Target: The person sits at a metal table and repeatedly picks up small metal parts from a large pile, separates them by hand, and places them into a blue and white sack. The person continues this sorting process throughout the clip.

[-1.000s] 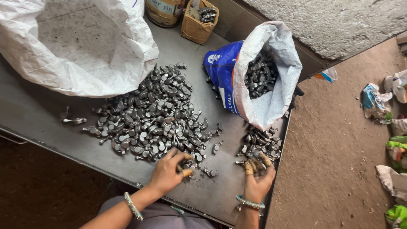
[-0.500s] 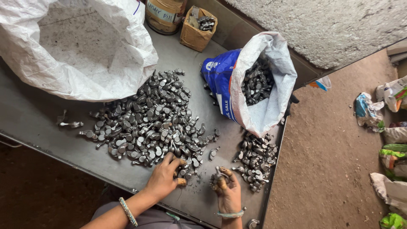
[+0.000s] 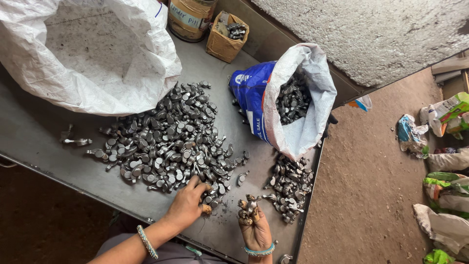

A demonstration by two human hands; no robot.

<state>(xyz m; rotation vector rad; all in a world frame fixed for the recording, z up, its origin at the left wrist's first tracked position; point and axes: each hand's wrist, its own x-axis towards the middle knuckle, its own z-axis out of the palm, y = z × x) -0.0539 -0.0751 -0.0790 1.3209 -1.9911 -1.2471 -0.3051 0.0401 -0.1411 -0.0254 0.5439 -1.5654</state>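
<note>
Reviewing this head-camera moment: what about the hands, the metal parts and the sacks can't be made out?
- Right hand: how many small metal parts its grip holds; curled fingers cover them.
- Left hand: whether it grips a part from the large pile; fingertips are buried in it.
- Blue-and-white sack: how full it is; its folded rim hides the depth.
- White sack: cut off by the top-left edge.
- Cardboard box: contents too small to identify.
</note>
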